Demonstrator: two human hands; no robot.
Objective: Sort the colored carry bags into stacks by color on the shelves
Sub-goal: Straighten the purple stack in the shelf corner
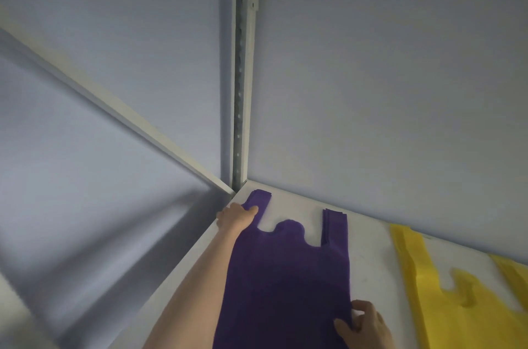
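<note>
On the white shelf board (368, 246), the left hand (235, 217) and right hand (364, 323) pinch the flat purple fabric carry bags (288, 277); flat yellow fabric carry bags (445, 311) lie beside.

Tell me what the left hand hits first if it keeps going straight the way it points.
Probably the metal upright in the shelf corner: the left hand points along the purple bag's handle toward it. Depth is uncertain.

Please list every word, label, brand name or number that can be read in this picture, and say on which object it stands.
There is no readable text.
purple bags: plain, no print.
yellow bags: plain, no print.
shelf and metal upright: only punched holes, no marks.
</note>
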